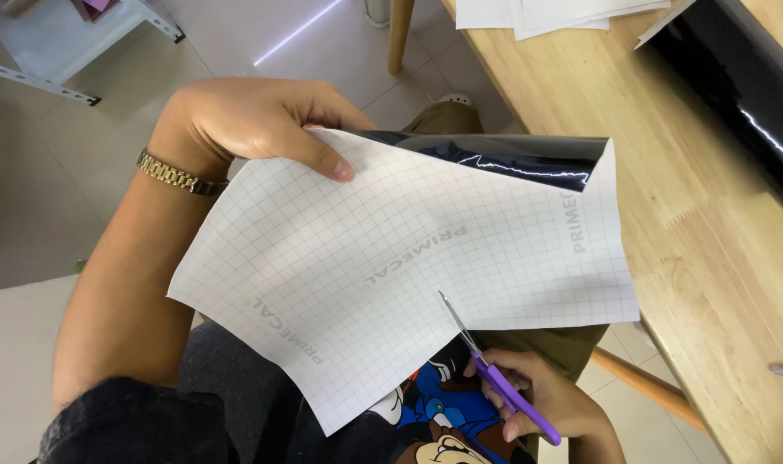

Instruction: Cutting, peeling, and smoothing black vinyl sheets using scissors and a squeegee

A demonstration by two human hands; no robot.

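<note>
A wooden table (666, 215) runs along the far side of the right hand, with a black roll (743, 86) and white sheets (546, 13) lying on it. The gridded sheet (391, 266) (its glossy black face curls over at the top edge) hangs from the left hand (254, 120), thumb clamped on its upper edge. Below it, the right hand (537, 399) grips purple scissors (494, 378), blades biting into the sheet's lower edge.
</note>
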